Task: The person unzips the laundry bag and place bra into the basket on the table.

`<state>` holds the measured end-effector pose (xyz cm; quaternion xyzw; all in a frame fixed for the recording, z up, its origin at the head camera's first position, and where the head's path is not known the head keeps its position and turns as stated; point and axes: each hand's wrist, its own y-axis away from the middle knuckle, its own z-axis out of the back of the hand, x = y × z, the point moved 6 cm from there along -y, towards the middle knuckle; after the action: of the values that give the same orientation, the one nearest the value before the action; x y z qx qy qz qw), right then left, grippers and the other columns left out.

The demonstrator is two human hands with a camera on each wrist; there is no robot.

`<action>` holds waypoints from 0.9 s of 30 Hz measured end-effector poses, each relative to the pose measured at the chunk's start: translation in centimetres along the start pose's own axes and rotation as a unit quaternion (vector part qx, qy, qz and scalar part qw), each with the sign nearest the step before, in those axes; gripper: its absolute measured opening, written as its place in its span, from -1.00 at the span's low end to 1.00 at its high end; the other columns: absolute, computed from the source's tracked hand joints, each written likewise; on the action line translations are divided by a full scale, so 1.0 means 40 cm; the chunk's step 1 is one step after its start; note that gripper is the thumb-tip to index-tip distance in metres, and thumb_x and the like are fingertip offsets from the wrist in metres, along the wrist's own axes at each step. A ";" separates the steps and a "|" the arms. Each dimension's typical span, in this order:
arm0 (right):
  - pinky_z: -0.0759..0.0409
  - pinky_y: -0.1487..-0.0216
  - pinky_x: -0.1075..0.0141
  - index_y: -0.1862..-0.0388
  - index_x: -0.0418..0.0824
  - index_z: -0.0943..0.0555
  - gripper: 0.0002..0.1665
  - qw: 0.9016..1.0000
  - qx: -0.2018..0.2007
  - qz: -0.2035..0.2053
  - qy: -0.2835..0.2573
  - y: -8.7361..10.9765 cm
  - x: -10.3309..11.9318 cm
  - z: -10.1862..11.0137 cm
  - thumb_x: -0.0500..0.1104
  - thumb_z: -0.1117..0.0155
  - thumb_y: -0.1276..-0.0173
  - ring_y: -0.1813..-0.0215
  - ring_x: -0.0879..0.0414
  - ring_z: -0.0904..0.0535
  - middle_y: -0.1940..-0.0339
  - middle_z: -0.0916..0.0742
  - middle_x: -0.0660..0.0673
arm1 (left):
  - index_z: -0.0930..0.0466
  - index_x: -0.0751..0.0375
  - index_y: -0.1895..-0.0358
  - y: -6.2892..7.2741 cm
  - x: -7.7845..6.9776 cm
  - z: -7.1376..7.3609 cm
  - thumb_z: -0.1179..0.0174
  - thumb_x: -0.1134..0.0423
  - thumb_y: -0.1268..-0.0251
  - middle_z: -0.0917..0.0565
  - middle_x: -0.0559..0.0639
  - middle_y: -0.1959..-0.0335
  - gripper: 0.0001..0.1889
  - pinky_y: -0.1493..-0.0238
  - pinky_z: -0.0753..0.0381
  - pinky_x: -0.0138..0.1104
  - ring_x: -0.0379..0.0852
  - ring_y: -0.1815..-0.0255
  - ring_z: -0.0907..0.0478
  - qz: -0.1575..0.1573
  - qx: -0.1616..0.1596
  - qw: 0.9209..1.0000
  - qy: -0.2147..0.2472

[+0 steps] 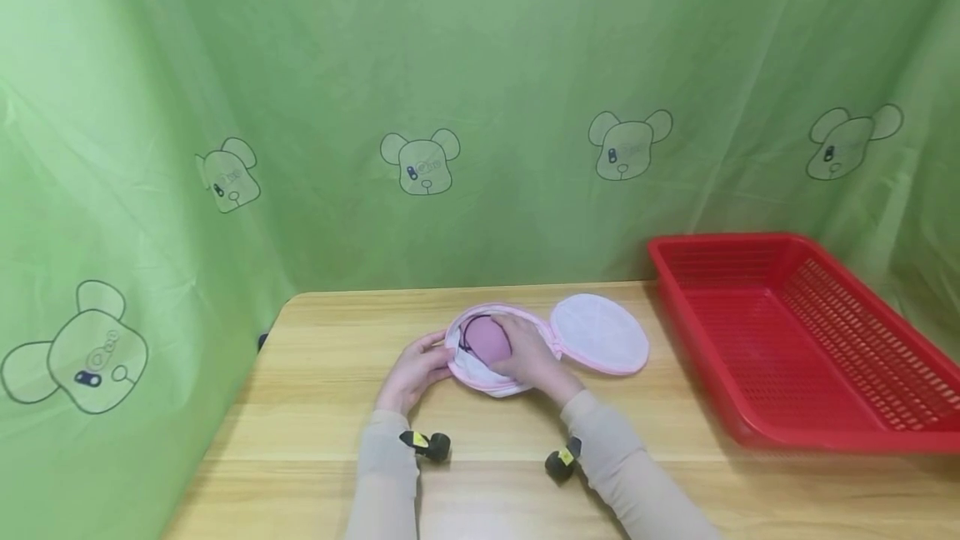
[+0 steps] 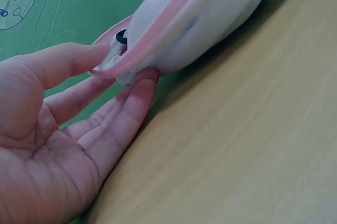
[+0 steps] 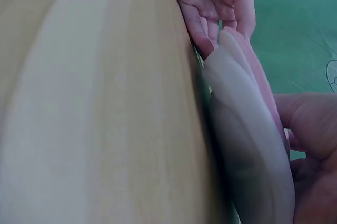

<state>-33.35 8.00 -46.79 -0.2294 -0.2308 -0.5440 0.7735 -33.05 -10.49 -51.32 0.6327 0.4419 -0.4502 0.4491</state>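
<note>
A round white mesh laundry bag (image 1: 501,391) with pink zip edging lies unzipped on the table, its round lid (image 1: 600,333) folded out to the right. Inside sits a mauve bra (image 1: 486,340), a smooth rounded cup with thin dark straps showing at its left. My left hand (image 1: 411,369) pinches the bag's left rim, thumb above and fingers beneath, as the left wrist view shows. My right hand (image 1: 531,358) reaches over the bag's right side and grips the bra cup. From the right wrist view, the bag's side wall (image 3: 247,129) hides those fingertips.
A large red plastic basket (image 1: 738,411) with slotted walls stands at the table's right. The light wooden table (image 1: 322,357) meets a green curtain (image 1: 487,240) printed with bear faces at the back and left. Small black devices are strapped to both wrists.
</note>
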 end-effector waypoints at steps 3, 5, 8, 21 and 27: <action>-0.26 -0.46 -0.16 -0.41 -0.29 -0.32 0.00 1.000 -0.009 0.008 0.006 0.001 0.008 0.001 -0.22 -0.55 0.04 -0.43 -0.27 -0.32 -0.41 -0.44 -0.33 | -0.29 0.41 -0.37 0.002 0.000 0.000 -0.15 0.47 -0.25 -0.59 0.37 -0.10 -0.42 -0.03 -0.70 -0.28 -0.16 0.18 -0.66 0.001 -0.004 1.000 0.001; -0.27 -0.46 -0.15 -0.39 -0.30 -0.34 -0.03 1.000 -0.014 0.009 0.007 0.002 0.013 0.004 -0.23 -0.55 0.05 -0.41 -0.26 -0.34 -0.39 -0.46 -0.33 | -0.30 0.42 -0.36 0.004 -0.002 -0.001 -0.15 0.48 -0.25 -0.58 0.40 -0.11 -0.43 -0.02 -0.70 -0.28 -0.17 0.18 -0.66 -0.002 -0.004 1.000 -0.001; -0.28 -0.45 -0.14 -0.36 -0.30 -0.37 -0.05 1.000 -0.017 0.007 0.010 0.004 0.017 0.007 -0.25 -0.56 0.05 -0.40 -0.26 -0.36 -0.36 -0.49 -0.32 | -0.30 0.42 -0.35 0.005 -0.002 -0.002 -0.14 0.50 -0.25 -0.56 0.43 -0.12 -0.44 0.00 -0.70 -0.29 -0.17 0.20 -0.66 -0.003 -0.005 1.000 -0.002; -0.46 -0.33 -0.12 -0.25 -0.26 -0.48 -0.21 0.999 -0.043 -0.006 -0.007 -0.002 -0.002 0.012 -0.41 -0.46 0.06 -0.23 -0.25 -0.53 -0.17 -0.64 -0.31 | -0.37 0.43 -0.30 -0.002 0.003 -0.005 -0.15 0.51 -0.23 -0.62 0.38 -0.08 -0.48 0.09 -0.72 -0.33 -0.19 0.23 -0.67 -0.002 -0.018 1.000 -0.017; -0.50 -0.29 -0.10 -0.20 -0.27 -0.53 -0.27 0.997 -0.062 -0.002 -0.039 -0.006 -0.012 0.025 -0.48 -0.37 0.06 -0.20 -0.24 -0.57 -0.14 -0.67 -0.30 | -0.42 0.44 -0.25 -0.001 0.002 -0.005 -0.18 0.50 -0.21 -0.72 0.12 0.14 -0.51 0.16 -0.72 -0.35 -0.19 0.29 -0.67 -0.002 -0.029 0.999 -0.017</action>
<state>-33.85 8.90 -46.27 -0.2975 -0.2265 -0.5494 0.7473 -33.05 -10.28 -51.37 0.6104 0.4486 -0.4488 0.4740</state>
